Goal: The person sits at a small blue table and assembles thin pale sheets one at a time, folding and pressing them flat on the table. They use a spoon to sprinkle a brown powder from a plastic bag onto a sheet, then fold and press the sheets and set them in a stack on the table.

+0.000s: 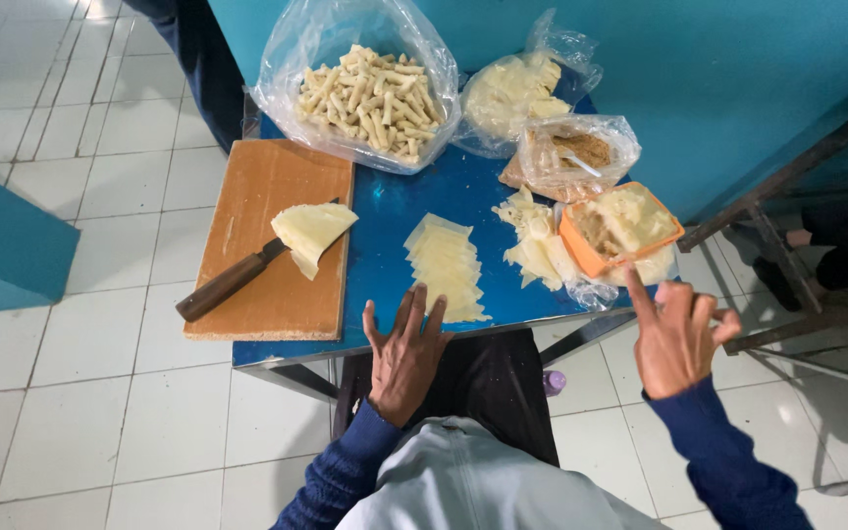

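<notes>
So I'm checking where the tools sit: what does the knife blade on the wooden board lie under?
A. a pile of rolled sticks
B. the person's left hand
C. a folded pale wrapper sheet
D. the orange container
C: on the wooden board, the knife has its blade tucked beneath a folded pale wrapper sheet, handle sticking out.

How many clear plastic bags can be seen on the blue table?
3, all along the far edge: a large bag of rolls, a bag of pale wrappers, and a small bag with brown filling.

Blue table: cutting board, wrapper stack, food bags, orange tub.
</notes>
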